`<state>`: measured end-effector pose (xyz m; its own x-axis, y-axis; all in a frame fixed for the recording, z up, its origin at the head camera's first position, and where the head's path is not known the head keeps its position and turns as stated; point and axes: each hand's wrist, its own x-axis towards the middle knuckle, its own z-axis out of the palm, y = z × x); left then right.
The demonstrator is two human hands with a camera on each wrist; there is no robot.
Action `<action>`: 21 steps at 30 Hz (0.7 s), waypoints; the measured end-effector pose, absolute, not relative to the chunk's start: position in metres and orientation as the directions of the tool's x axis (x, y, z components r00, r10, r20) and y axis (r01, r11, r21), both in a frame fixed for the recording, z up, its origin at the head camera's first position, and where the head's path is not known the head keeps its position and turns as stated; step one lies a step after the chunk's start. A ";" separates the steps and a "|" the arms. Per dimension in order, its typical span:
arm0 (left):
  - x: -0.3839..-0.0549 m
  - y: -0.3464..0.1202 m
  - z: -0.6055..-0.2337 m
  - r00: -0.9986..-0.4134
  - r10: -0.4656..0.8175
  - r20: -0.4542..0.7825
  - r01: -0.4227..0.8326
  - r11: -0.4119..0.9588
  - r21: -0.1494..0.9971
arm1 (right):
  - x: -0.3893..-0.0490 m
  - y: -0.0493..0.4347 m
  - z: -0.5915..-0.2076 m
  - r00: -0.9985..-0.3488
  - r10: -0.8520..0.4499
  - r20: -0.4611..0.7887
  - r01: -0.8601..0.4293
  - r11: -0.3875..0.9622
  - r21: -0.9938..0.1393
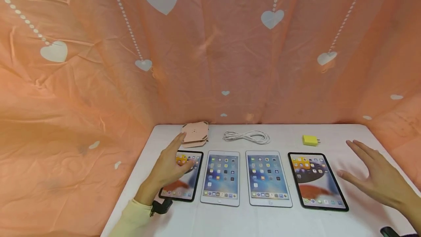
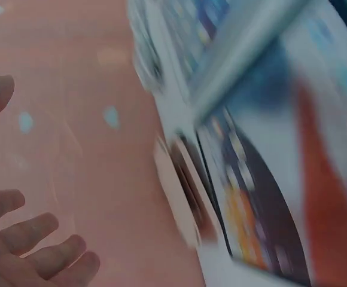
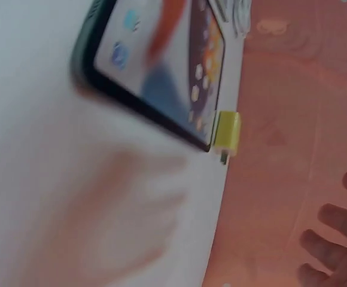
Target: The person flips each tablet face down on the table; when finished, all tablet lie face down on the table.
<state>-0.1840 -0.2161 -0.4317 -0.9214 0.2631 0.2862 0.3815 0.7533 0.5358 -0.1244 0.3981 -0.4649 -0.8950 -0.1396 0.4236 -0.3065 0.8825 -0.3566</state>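
Observation:
Four tablets would exceed the count, so several lie in a row: a black-edged tablet [image 1: 184,189] at the left, a white tablet [image 1: 221,178], a second white tablet [image 1: 268,178] and another black-edged tablet [image 1: 317,182] at the right. My left hand [image 1: 169,165] hovers above the left black-edged tablet, fingers extended, partly covering it. Off the right tablet's side, my right hand [image 1: 378,176] hangs over the table with fingers spread, holding nothing. The left wrist view shows the left hand's fingers [image 2: 54,245] relaxed and apart from everything; the right wrist view shows the same for the right.
Behind the tablets lie a stacked pink square piece [image 1: 194,132], a coiled white cable [image 1: 248,136] and a yellow plug adapter [image 1: 310,140]. A white table [image 1: 227,222] carries everything. An orange curtain with hearts [image 1: 210,46] hangs around its back and sides.

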 end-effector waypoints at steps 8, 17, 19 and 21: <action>-0.192 -0.164 -0.428 -0.924 0.346 0.163 0.331 0.512 0.792 | -0.129 0.395 -0.447 -0.983 -0.033 0.180 -0.117 0.870 -0.479; -0.198 -0.109 -0.434 -0.855 0.515 0.058 0.182 0.193 0.964 | -0.139 0.413 -0.438 -0.978 -0.128 -0.166 0.029 0.701 -0.713; -0.198 -0.095 -0.437 -0.838 0.545 0.027 0.116 0.130 0.985 | -0.143 0.414 -0.437 -0.955 -0.149 -0.256 0.105 0.636 -0.764; -0.197 -0.080 -0.439 -0.824 0.567 -0.006 0.067 0.109 0.992 | -0.147 0.414 -0.435 -0.925 -0.162 -0.344 0.193 0.579 -0.792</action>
<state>-0.1975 -0.0802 -0.4395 -0.8240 0.5666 -0.0062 0.0672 0.1087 0.9918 -0.1471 0.4142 -0.4350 -0.9249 -0.1622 -0.3439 0.1932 0.5787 -0.7924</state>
